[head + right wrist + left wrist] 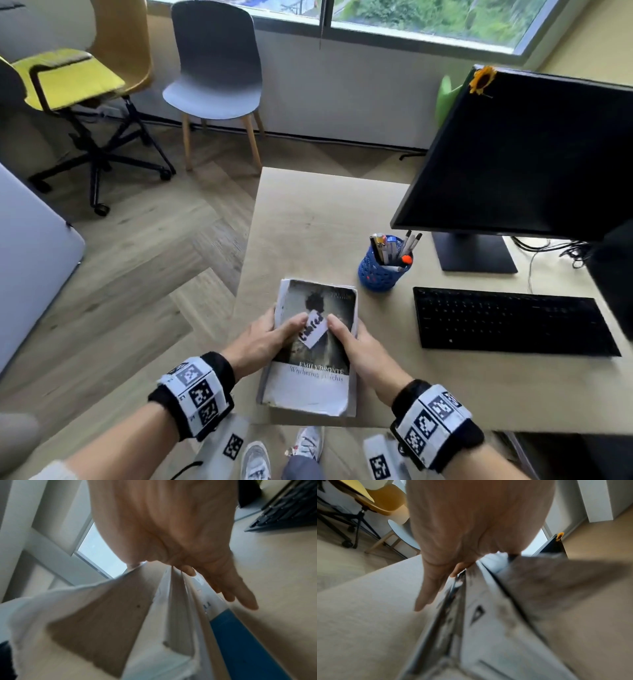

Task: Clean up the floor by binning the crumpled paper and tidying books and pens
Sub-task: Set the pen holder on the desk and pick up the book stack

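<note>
Both hands on 1 stack of books. Left hand (263, 337) grips the stack's left edge, thumb lying across the top cover, fingers going down the side. Right hand (356, 346) grips the right edge the same way, thumb on the cover. Thumb tips nearly meet at a small white paper label with black lettering (312, 329) stuck to the cover.

Top of the stack: worn grey-and-white paperback, dark cover picture (313, 346), near corner dog-eared. In the right wrist view a blue-covered book (240, 639) sits lower in the same stack, under white page edges. Exact count of books unclear. Stack lies on, or just above, the near left corner of the light wooden desk (308, 219); contact cannot be judged.

Beyond the grip, to its right: blue perforated plastic pen pot (380, 274), upright, full of pens and markers. Further right, black flat keyboard (513, 322), then black monitor on its stand (520, 154) with a small sunflower decoration (482, 79) on its top corner.

Beyond and left, on the wooden floor: grey plastic chair with wooden legs (214, 68), yellow-seated office chair on castors (68, 78).
</note>
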`<state>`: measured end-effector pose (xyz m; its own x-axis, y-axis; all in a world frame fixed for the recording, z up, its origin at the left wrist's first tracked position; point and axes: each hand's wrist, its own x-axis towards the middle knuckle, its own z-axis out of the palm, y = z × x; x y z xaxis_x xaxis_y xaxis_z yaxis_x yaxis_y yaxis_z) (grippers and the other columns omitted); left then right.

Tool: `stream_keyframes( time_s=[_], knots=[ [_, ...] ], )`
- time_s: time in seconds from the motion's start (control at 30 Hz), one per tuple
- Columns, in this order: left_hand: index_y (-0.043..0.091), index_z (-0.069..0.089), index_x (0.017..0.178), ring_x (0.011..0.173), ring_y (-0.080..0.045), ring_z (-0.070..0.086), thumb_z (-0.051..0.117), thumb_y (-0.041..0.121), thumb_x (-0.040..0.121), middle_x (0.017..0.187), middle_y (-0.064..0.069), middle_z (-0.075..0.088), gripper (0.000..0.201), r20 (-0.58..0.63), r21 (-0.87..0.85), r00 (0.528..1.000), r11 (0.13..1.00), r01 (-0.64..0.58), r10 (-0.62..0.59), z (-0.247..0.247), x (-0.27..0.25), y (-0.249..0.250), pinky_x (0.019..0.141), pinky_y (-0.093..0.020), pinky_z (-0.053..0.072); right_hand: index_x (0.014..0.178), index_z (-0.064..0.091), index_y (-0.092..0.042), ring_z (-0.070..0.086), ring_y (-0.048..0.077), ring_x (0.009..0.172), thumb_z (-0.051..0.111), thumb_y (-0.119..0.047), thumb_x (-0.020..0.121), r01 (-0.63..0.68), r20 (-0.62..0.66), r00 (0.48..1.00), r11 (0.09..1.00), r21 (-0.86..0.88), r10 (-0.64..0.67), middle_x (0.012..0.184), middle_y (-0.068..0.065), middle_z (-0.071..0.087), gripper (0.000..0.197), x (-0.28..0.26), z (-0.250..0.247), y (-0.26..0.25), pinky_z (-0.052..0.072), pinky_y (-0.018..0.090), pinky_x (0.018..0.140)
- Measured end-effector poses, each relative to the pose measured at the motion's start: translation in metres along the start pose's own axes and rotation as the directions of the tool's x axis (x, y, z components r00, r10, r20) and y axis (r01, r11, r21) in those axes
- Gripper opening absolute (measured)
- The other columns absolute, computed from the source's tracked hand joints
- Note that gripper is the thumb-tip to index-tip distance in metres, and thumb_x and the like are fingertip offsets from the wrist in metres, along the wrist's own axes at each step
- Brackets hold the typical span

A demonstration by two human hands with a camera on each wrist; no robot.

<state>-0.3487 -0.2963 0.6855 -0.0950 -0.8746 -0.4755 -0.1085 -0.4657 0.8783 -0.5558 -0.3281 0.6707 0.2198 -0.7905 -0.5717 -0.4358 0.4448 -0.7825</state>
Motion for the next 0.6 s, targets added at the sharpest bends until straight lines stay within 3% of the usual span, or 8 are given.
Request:
stream_keyframes(
  time_s=[0.1,0.13,0.23,0.3,0.43,0.6],
  knots=[
    [0.036,0.046,0.129,0.102,-0.011,0.068,0.066,0.074,0.066,0.117,0.006,0.069,0.076,0.041,-0.095,0.997,0.993,0.071,-0.068,0.006,-0.006,-0.011,0.09,-0.037,0.054,0.148,0.023,-0.032,0.056,0.008,0.123,0.066,-0.084,0.058,-0.078,0.017,0.997,0.989,0.124,0.076,0.137,-0.011,0.056,0.113,0.0,0.005,0.018,0.042,0.037,0.109],
    [0.035,0.047,0.129,0.101,-0.011,0.068,0.068,0.072,0.065,0.116,0.005,0.069,0.077,0.039,-0.13,0.995,0.987,0.092,-0.087,0.008,-0.009,-0.016,0.088,-0.036,0.055,0.149,0.022,-0.03,0.056,0.007,0.122,0.07,-0.08,0.058,-0.081,0.023,0.997,0.982,0.17,0.078,0.137,-0.011,0.056,0.114,-0.005,0.007,0.022,0.042,0.037,0.109],
    [0.027,0.051,0.127,0.101,-0.014,0.069,0.071,0.069,0.063,0.113,0.003,0.071,0.079,0.0,-0.212,0.997,0.974,0.078,-0.08,0.015,-0.009,-0.024,0.092,-0.04,0.053,0.137,0.044,-0.03,0.065,0.012,0.112,0.076,-0.07,0.063,-0.028,0.002,1.0,0.957,0.287,0.029,0.123,-0.006,0.067,0.09,-0.019,0.014,0.034,0.047,0.039,0.103],
    [0.024,0.053,0.126,0.1,-0.015,0.069,0.071,0.066,0.064,0.112,0.002,0.071,0.077,-0.019,-0.235,0.997,0.97,0.064,-0.071,0.021,-0.005,-0.024,0.092,-0.04,0.053,0.135,0.048,-0.025,0.066,0.014,0.11,0.075,-0.067,0.066,-0.023,-0.048,0.998,0.942,0.334,0.041,0.12,-0.004,0.069,0.085,-0.022,0.014,0.032,0.048,0.04,0.102],
    [0.024,0.055,0.124,0.097,-0.014,0.07,0.07,0.063,0.072,0.11,0.003,0.072,0.066,-0.012,-0.241,0.997,0.967,0.077,-0.082,0.03,0.005,-0.022,0.086,-0.036,0.055,0.126,0.056,-0.012,0.068,0.02,0.106,0.065,-0.036,0.09,-0.013,-0.006,1.0,0.903,0.43,0.018,0.115,0.006,0.071,0.044,-0.025,0.003,0.017,0.055,0.032,0.09],
    [0.029,0.057,0.121,0.1,-0.013,0.069,0.069,0.079,0.056,0.112,0.005,0.071,0.082,-0.075,-0.193,0.994,0.979,0.066,-0.082,0.041,0.023,-0.022,0.094,-0.041,0.053,0.125,0.059,-0.021,0.067,0.017,0.109,0.07,-0.056,0.078,-0.007,-0.036,0.999,0.948,0.318,0.019,0.116,0.001,0.071,0.059,-0.017,-0.019,0.012,0.049,0.04,0.102]
  ],
)
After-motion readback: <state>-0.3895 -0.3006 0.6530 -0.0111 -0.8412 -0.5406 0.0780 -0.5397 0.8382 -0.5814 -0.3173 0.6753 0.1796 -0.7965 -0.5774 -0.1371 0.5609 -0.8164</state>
